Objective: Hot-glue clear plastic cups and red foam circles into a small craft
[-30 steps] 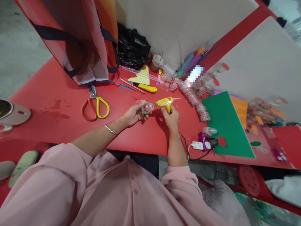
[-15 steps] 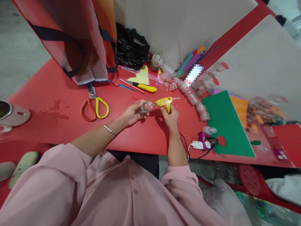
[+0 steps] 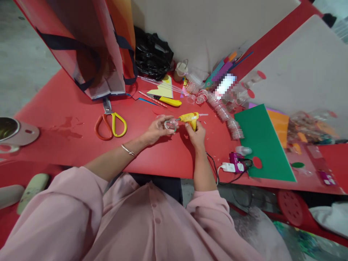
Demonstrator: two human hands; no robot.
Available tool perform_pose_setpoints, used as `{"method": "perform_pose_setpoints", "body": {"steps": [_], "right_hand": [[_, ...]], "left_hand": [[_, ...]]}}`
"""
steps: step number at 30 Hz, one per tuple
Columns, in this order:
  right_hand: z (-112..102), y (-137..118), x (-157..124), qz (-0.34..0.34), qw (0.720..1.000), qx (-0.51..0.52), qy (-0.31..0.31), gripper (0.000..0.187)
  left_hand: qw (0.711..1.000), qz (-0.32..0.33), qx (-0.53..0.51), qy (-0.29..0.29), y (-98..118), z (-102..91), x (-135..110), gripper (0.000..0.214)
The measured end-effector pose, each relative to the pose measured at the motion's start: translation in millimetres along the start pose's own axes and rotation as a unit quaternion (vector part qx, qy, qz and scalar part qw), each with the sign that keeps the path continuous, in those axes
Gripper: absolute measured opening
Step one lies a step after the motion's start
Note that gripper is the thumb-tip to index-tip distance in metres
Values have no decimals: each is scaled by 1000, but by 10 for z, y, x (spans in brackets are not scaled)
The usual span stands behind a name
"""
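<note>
Here, the yellow glue gun [image 3: 189,117] is gripped in the right hand [image 3: 198,136], its nozzle aimed leftward at a clear plastic piece [image 3: 170,124]! That piece is held between the curled fingers of the left hand [image 3: 156,132], above the red table [image 3: 154,159]; whether it is touched by the tip cannot be told. Left of the left hand, large scissors [image 3: 108,109] are laid, handles spread. Beyond both hands, a yellow cutter [image 3: 171,101] is seen, and right of the right hand, nested clear cups [image 3: 223,111] are strung toward a green sheet [image 3: 263,141]
</note>
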State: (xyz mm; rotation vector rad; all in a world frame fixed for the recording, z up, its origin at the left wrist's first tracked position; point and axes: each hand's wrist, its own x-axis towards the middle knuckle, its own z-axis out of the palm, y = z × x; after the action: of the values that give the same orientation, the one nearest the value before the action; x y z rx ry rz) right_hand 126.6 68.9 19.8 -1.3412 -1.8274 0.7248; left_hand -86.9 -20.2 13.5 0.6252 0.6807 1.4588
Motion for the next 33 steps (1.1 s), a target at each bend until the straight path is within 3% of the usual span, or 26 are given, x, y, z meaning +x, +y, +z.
{"method": "perform_pose_setpoints", "body": {"steps": [4,15,19,25,30,33], "right_hand": [[-15,-43,-5,-2,1000,8,0,43],[-27,-57,-14,-10,1000,-2,8,43],[-20,-79,-18,0,1000,0,18,46],[-16,-70,-6,-11,999,-5,36,47],[2,-70,-13,28,998,28,51,48],[12,-109,-35,28,996,56,60,49]], "left_hand": [[999,5,42,-4,-3,1,-2,65],[999,-1,48,-12,20,6,-16,80],[999,-24,17,-14,79,39,-25,65],[995,35,93,19,30,54,-53,60],[990,46,124,58,53,50,-28,69],[979,81,165,87,83,25,-5,61]]}}
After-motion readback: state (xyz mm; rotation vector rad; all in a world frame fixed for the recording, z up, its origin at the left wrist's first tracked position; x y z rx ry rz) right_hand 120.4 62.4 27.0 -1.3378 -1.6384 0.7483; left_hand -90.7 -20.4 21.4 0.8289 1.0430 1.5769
